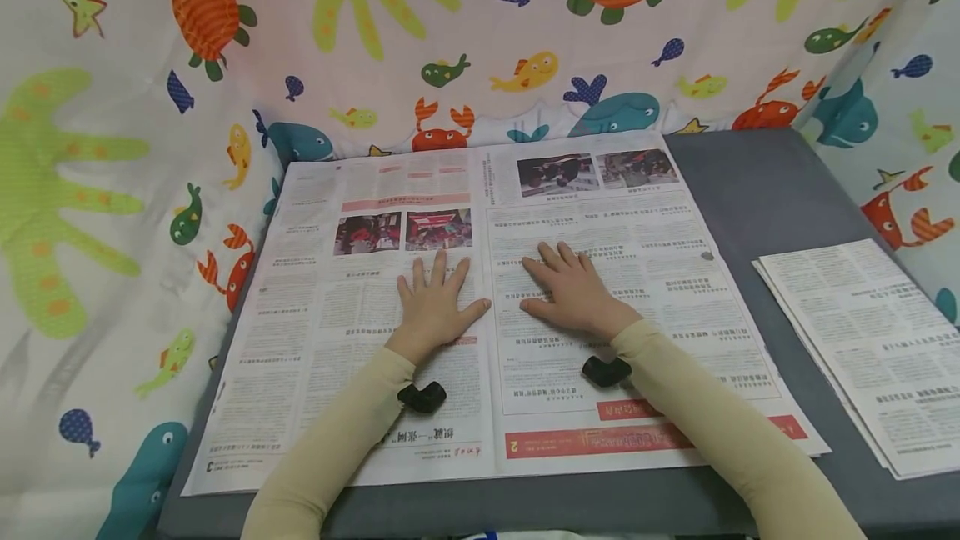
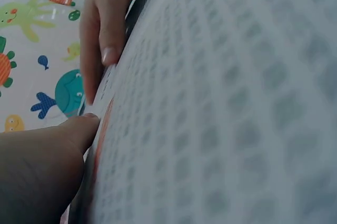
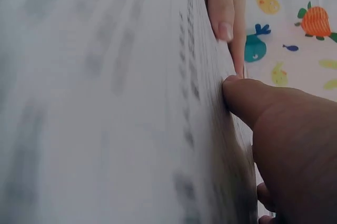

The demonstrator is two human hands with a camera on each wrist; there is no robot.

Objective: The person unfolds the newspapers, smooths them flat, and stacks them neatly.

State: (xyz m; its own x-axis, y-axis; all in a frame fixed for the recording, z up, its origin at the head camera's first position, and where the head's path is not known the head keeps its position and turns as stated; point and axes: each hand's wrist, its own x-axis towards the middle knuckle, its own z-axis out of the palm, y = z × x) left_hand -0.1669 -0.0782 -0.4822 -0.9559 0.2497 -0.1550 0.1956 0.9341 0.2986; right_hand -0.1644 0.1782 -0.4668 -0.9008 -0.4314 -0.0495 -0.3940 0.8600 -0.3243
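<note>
An opened newspaper (image 1: 360, 298) lies flat, its print upside down in the head view, with a fold running down the middle. On its left page rests my left hand (image 1: 435, 307), fingers spread and straight, thumb pointing toward the fold. My right hand (image 1: 573, 290) lies on the right page in the same way, its thumb also toward the fold. Neither hand grips anything. The left wrist view shows the left thumb (image 2: 84, 126) against the paper and the other hand (image 2: 108, 18) beyond it. In the right wrist view the right thumb (image 3: 245, 95) touches the page.
A folded stack of newspaper (image 1: 870, 348) sits at the right of the grey table (image 1: 750, 182). Behind and beside the table hangs a cloth (image 1: 480, 23) printed with sea animals. Small black wrist cameras (image 1: 606, 371) sit by the sleeves.
</note>
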